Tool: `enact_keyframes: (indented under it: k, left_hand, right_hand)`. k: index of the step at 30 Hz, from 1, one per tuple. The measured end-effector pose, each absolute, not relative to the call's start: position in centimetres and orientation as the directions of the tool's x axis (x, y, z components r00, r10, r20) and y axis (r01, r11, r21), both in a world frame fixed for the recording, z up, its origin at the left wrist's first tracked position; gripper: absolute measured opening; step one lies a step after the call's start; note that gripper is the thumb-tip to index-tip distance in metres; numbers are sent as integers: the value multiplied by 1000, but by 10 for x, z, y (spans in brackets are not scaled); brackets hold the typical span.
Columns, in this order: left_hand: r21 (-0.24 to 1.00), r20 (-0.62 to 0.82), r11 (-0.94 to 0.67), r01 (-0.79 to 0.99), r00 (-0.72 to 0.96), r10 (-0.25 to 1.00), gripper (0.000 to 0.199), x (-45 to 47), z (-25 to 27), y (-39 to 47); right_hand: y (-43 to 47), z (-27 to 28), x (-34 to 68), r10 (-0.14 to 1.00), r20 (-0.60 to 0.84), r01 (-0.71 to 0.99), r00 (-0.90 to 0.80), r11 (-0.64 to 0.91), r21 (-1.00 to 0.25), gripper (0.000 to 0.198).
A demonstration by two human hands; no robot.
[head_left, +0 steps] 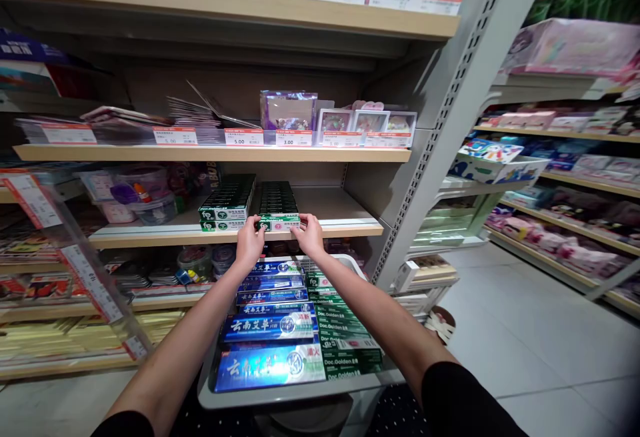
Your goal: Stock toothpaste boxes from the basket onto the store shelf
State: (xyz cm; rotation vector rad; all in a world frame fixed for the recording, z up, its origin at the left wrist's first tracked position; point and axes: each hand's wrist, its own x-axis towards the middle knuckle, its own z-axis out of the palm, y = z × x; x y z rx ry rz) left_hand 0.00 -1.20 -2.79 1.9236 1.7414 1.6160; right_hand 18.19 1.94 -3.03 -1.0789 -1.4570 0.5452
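Observation:
At the front of the lower shelf (345, 229), my left hand (250, 242) and my right hand (309, 235) grip opposite ends of a green-and-white toothpaste box (279, 223). Both hands have their fingers closed on it. Behind that box runs a row of dark green boxes (277, 195). Left of it stands a second row of green toothpaste boxes (227, 200), stacked with white fronts facing me. Below my forearms sits a grey basket (270, 398), holding blue toothpaste boxes (270, 367) on the left and green ones (345, 323) on the right.
Clear plastic tubs (145, 200) stand on the shelf's left. The shelf above (215, 153) carries flat packets and small boxes behind price tags. A slanted price-tag strip (83, 263) juts out at left. A metal upright (450, 103) rises at right, beside a tiled aisle (525, 317).

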Motion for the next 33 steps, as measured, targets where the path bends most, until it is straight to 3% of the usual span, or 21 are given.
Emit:
enact_keyframes:
  k: [12, 28, 33]
  left_hand:
    - [641, 609, -363, 677, -160, 777, 29, -6, -35, 5]
    - [569, 622, -310, 762, -151, 768, 30, -3, -30, 8]
    - [575, 627, -340, 744, -133, 768, 33, -4, -31, 6]
  right_hand:
    - [31, -21, 187, 889, 454, 355, 57, 406, -842, 30]
    - [34, -24, 189, 842, 539, 389, 13, 492, -778, 28]
    - [33, -25, 190, 857, 516, 355, 7, 480, -802, 36]
